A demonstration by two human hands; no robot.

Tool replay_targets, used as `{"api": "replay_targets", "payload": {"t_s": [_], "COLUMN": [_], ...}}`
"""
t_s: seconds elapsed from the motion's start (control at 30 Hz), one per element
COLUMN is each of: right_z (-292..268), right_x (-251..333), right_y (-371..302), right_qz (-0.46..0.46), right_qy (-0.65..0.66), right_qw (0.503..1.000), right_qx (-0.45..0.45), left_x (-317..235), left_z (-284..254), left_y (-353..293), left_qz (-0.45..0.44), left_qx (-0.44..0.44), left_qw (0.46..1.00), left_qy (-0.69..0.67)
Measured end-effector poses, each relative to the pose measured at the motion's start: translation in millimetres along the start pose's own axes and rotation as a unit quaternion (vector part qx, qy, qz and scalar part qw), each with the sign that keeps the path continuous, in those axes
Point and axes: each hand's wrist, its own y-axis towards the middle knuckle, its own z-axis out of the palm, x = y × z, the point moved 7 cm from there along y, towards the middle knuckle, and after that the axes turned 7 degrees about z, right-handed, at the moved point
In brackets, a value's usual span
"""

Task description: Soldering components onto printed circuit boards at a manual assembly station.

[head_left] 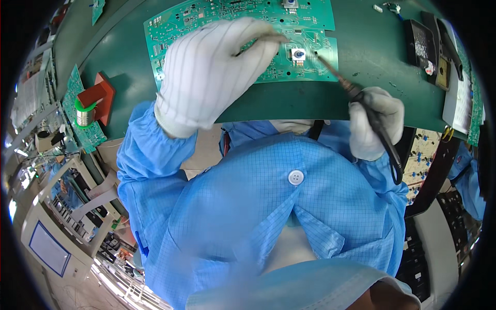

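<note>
A green circuit board [310,72] lies on the bench in front of me, with a square white part with a blue knob [298,54] near its front edge. My left hand [217,67], in a white striped glove, is over the board. Its thumb and fingers are pinched together beside the knob part; what they hold is too small to make out. A soldering iron [371,111] is gripped in my right hand [376,121], also gloved. The iron's tip points left onto the board, right of the knob part; I cannot tell whether it touches.
On the left, a reel of solder wire [84,114] sits at a red holder [103,98], beside another green board [77,98]. A black-framed tray [421,44] and an iron stand with a sponge [443,72] are at the right. Small scraps dot the green bench mat [372,62].
</note>
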Motion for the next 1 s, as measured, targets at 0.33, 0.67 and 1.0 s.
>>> {"api": "replay_targets", "payload": {"t_s": [0.33, 0.67, 1.0], "right_z": [7.0, 15.3, 19.1], "right_x": [1.9, 6.6, 6.1], "right_y": [-12.9, -6.3, -5.1], "right_qz": [-0.148, -0.194, -0.189], "right_qy": [-0.117, -0.134, -0.145], "right_qw": [0.982, 0.971, 0.970], "right_qx": [-0.018, 0.027, 0.049], "left_x": [-25.7, -29.8, -29.2], "left_z": [15.3, 23.7, 29.7], "left_y": [35.4, 34.3, 35.2], "left_qz": [0.152, 0.215, 0.221], "left_qx": [0.056, 0.046, 0.056], "left_qw": [0.978, 0.962, 0.961], "left_qy": [0.131, 0.163, 0.155]}}
